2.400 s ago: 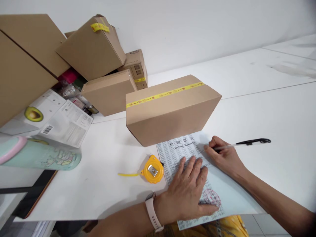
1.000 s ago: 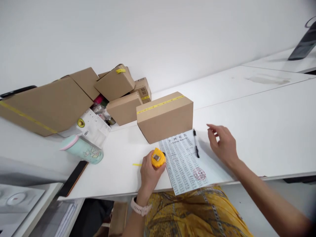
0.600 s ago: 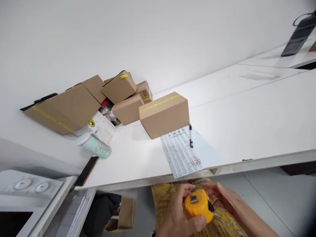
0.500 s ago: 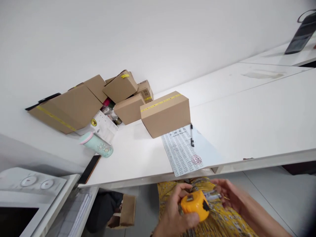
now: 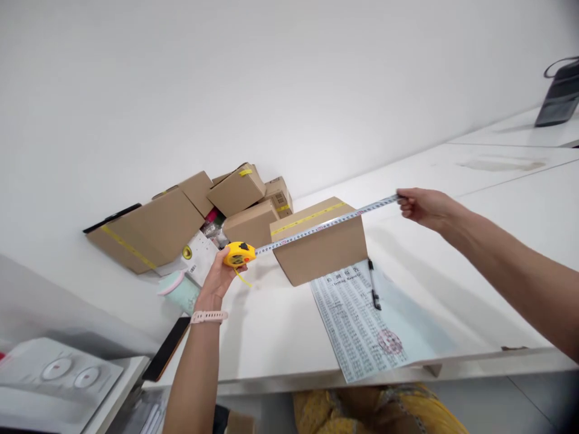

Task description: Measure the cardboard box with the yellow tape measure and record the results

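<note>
The left hand (image 5: 216,278) and right hand (image 5: 425,207) are bare, as are the left forearm (image 5: 192,377) and right forearm (image 5: 511,268). A pale pink wristband (image 5: 208,316) with a row of small slots circles the left arm. The clothing (image 5: 425,410) is mustard yellow with a greyish pattern.

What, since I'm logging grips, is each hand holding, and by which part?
The left hand holds the tape measure by its yellow case; the right hand, its blade by the end.

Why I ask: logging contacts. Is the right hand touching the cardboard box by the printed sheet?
Apart. The head view shows the right hand to the right of the cardboard box, white tabletop between them; only the tape blade spans the gap.
</note>
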Motion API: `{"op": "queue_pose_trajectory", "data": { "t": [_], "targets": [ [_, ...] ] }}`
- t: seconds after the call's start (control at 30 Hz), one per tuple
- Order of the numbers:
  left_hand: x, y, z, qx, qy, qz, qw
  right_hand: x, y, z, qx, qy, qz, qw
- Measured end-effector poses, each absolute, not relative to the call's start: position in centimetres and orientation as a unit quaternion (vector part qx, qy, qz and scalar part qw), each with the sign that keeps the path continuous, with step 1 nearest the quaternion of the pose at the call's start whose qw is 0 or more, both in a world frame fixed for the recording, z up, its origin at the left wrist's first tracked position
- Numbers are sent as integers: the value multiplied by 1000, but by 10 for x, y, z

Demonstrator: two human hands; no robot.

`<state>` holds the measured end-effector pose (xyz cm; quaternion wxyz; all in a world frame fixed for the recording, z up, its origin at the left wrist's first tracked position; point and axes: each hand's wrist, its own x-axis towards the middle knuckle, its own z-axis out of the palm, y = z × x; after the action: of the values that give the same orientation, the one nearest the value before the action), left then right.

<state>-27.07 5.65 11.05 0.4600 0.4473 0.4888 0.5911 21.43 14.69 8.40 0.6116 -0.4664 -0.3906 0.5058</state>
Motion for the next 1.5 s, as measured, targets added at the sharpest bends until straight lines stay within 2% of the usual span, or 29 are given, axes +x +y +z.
{"op": "queue_pose_trajectory", "data": {
  "t": [0.2,0.37,0.43,0.53,0.6,0.67,0.77,0.83,0.97,1.07,1.2,1.33,1.5],
  "targets": [
    [-275,104,125,429,477,608,467,156,220,115,-482,-364,509,613],
    [-271,65,103,461,461,592,474,150,192,98,-425,-399,512,631],
    [-263,41,81,493,458,545,499,155,163,73,-399,-462,526,593],
    [-241,24,48,556,463,416,550,156,131,34,-438,-529,543,484],
    [-225,29,34,557,469,385,567,151,124,21,-461,-540,539,453],
    [-212,41,31,554,465,398,565,144,125,20,-493,-528,520,456],
    [-203,56,37,552,445,428,560,141,134,28,-518,-494,497,490],
    [-200,60,41,548,436,434,566,143,139,29,-498,-473,524,503],
    [-191,60,40,546,419,429,585,145,151,19,-453,-439,608,482],
    [-188,63,43,548,412,434,585,143,159,21,-448,-443,621,466],
    [-197,68,74,529,423,455,578,146,162,56,-438,-453,628,457],
    [-205,72,107,493,442,444,604,150,159,95,-432,-427,686,400],
    [-206,79,118,466,463,418,627,142,159,113,-461,-406,680,400]
  ]
}}
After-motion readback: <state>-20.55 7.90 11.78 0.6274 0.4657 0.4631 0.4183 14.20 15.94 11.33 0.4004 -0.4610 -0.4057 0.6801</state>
